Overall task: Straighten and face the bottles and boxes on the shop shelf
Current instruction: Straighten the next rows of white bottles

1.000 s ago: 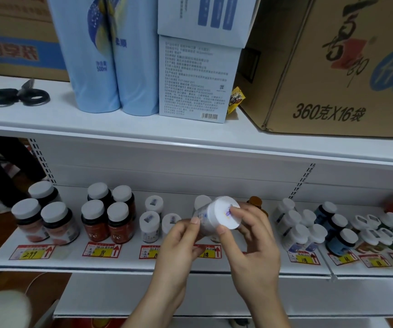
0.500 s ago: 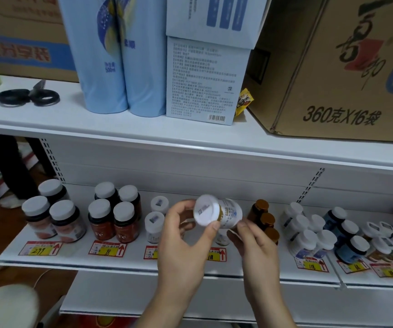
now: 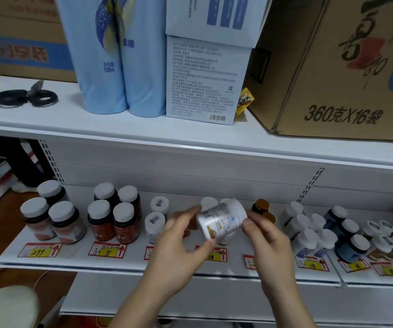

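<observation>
White metal shelving [image 3: 190, 147] was seen in two tiers, with red and yellow price tags [image 3: 39, 249] fixed along the front edge of the lower shelf [image 3: 77, 259]. On the upper tier, from the left, black scissors [image 3: 25, 97] were laid flat, two tall pale-blue bottles [image 3: 122, 67] were stood side by side, two white boxes [image 3: 206, 74] were stacked just beside them, and a large cardboard carton [image 3: 342, 67] was placed at the right. On the lower shelf, three wide jars with white lids [image 3: 48, 216] were grouped at the far left, followed by four dark red bottles [image 3: 113, 216] set two by two, then small white bottles [image 3: 156, 216]. A white bottle [image 3: 221, 218] was held in the air above the front of the lower shelf, tilted, with its cap end up and to the right and its printed label turned toward the camera. The left hand [image 3: 179, 242] was clamped on its lower end between thumb and fingers. The right hand [image 3: 267, 242] was pinched on its cap end. Small brown-capped bottles [image 3: 261, 205] were partly hidden behind the held bottle. Clusters of white-capped bottles [image 3: 309, 233] were ranged upright at the right.
</observation>
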Motion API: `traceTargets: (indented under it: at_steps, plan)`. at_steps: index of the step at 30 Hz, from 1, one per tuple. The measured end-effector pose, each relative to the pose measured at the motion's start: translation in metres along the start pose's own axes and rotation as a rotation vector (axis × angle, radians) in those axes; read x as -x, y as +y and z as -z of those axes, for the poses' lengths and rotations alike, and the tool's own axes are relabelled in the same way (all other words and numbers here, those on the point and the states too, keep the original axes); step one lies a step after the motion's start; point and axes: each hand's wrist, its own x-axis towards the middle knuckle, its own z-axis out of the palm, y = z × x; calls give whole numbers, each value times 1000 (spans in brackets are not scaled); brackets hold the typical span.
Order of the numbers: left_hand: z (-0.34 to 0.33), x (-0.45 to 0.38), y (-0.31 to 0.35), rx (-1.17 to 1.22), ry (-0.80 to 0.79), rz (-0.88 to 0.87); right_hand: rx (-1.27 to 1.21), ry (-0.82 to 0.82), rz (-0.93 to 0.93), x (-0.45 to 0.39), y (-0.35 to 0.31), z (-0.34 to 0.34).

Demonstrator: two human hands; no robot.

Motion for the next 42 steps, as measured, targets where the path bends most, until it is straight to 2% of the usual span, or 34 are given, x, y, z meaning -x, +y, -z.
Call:
traceTargets:
  at_steps: [5,11,14,16,19,22,27,30,34,42]
  plan:
    - [-3,-4,-16,-113,-87,64,299,-228,145,-11,-10,11]
    - [-14,-10,-32,-206,-121,106,804,-395,393,-29,-24,13]
    - [-23,-11,-39,-242,-127,113,952,-418,498,-39,-20,7]
    - [-30,-11,-43,-268,-132,116,970,-406,535,-46,-11,3]
    - [-40,-8,-53,-483,-179,82,917,-375,585,-59,16,-1]
    - [-53,0,-64,-681,-257,19,933,-417,538,-74,45,-5]
    - [-74,4,-87,-840,-372,-72,1051,-483,490,-86,78,-12]
    - [-84,8,-107,-932,-463,-64,1123,-500,488,-89,90,-15]
    - [-90,11,-126,-997,-514,-52,1188,-480,528,-90,103,-15]
    - [-93,7,-129,-972,-453,-136,1280,-480,554,-92,113,-14]
